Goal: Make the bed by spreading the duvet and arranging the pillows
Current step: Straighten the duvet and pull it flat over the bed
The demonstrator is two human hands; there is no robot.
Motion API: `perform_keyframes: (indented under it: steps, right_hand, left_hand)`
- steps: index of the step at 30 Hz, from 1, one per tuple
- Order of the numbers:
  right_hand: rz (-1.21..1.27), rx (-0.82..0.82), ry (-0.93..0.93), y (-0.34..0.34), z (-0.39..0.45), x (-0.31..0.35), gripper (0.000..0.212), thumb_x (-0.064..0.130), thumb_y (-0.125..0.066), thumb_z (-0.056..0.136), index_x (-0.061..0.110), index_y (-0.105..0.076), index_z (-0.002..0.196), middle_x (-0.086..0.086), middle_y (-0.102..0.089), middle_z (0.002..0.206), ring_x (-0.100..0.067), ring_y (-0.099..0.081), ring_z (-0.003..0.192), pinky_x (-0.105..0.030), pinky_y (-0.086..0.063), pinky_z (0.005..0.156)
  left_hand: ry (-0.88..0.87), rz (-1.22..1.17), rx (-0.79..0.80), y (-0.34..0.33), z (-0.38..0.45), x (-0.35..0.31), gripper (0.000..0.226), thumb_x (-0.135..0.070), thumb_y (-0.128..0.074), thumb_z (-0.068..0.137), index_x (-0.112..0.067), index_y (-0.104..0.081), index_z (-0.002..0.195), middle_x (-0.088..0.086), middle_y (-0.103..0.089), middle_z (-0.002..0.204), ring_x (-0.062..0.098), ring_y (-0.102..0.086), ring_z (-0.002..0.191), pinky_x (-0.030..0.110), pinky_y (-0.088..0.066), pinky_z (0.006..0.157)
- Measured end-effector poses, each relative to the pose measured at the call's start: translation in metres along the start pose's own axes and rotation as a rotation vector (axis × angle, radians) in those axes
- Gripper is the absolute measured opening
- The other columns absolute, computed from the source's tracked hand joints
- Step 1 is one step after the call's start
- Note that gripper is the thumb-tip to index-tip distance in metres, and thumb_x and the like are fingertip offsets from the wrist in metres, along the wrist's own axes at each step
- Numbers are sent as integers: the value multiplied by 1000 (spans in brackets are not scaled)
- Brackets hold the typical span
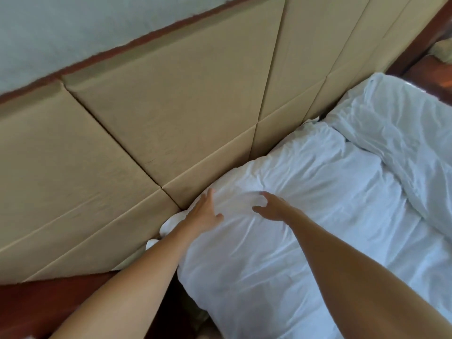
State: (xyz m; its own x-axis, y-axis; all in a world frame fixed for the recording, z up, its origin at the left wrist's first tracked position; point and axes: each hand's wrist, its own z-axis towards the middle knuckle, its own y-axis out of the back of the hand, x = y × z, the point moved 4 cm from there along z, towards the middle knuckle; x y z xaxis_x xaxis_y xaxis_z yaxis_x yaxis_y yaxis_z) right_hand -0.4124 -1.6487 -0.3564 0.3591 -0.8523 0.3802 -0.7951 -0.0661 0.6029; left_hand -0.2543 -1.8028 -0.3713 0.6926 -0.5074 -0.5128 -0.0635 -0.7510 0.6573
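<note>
Head view: we see the left hand [204, 212] flat, fingers straight, on the white pillow [281, 192] against the padded headboard [171, 106]. The right hand [272, 207] rests there too, fingers bent; we cannot tell whether it pinches fabric. The duvet [403, 148] lies rumpled beyond, cut off rightward.

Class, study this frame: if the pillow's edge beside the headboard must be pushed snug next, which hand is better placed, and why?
Probably the left. The left hand lies flat on the white pillow's edge by the tan padded headboard; the right hand rests nearer the pillow's middle, fingers curled.
</note>
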Motion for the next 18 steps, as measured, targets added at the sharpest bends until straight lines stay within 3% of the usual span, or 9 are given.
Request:
perform_keyframes:
  steps: [3,6,8,11,14,16,18]
  right_hand:
    - [38,-4,-34,-8,27,-3,76,56,-56,91,19,-30,152,-9,-38,154,-29,-35,141,-40,-29,112]
    - [129,-11,-43,-15,39,-15,79,64,-55,88,23,-31,151,-6,-34,156,-28,-32,143,-43,-28,114]
    - [191,-26,-38,-17,34,-26,75,64,-56,87,26,-35,149,-4,-35,156,-27,-34,141,-45,-30,115]
    - [280,-97,-55,-15,13,-37,70,65,-53,89,21,-46,143,-5,-47,146,-27,-45,133,-43,-38,110]
    - [366,-163,-61,-18,-22,-22,73,78,-47,82,15,-71,108,-5,-72,109,-22,-65,105,-39,-50,94]
    - [604,-138,-112,-38,-46,-10,71,79,-57,74,10,-71,82,-8,-74,85,-21,-71,83,-38,-58,78]
    - [802,-167,-191,-58,-70,-4,64,66,-61,77,2,-67,80,-16,-71,87,-24,-71,77,-38,-61,67]
  left_hand:
    - [15,44,64,-8,43,19,107,-36,-68,80,-16,4,157,7,-10,163,25,-16,149,45,-27,117]
    - [97,87,71,-23,60,32,117,-52,-72,74,-19,4,156,3,-18,161,26,-24,146,49,-28,115]
    - [167,107,46,-29,59,34,104,-55,-72,74,-14,-17,152,4,-40,149,28,-44,132,47,-40,106]
    - [126,40,-21,-31,41,20,52,-45,-72,81,-15,-55,120,5,-64,115,23,-63,99,42,-55,85]
    - [76,26,-126,-32,-3,-16,27,-37,-63,88,-15,-65,103,1,-69,95,23,-67,88,30,-52,72]
    - [10,7,-165,-41,-39,-49,20,-34,-65,88,-15,-67,94,-2,-69,87,20,-67,81,26,-45,65]
    - [-47,-149,-156,-55,-72,-73,21,-36,-69,83,-15,-66,86,-1,-72,80,18,-68,77,29,-47,62]
